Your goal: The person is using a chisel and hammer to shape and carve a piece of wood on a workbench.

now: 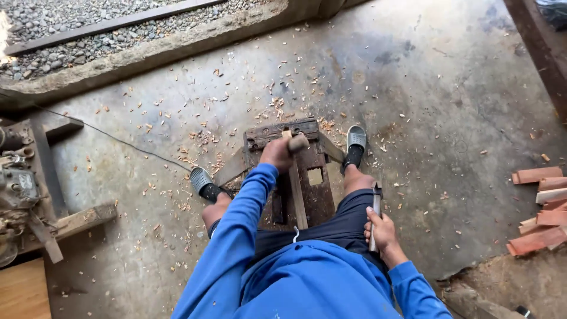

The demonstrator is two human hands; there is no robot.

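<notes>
My left grip (276,153) is closed around the top of a wooden stick (296,189), which runs toward six o'clock across the tabletop (316,195). My right grip (383,231), at four o'clock, clasps a blade (376,204) pointing to twelve.

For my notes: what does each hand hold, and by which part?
Left hand: the wooden stick, at its top end. Right hand: the blade tool, at its lower end.

A grey concrete floor (425,88) filled most of the frame, littered with wood chips (201,142). A gravel strip (65,35) ran behind a rough kerb (153,56) at upper left. Reddish wooden pieces (540,207) lay stacked at right, machinery (18,189) at left.
</notes>
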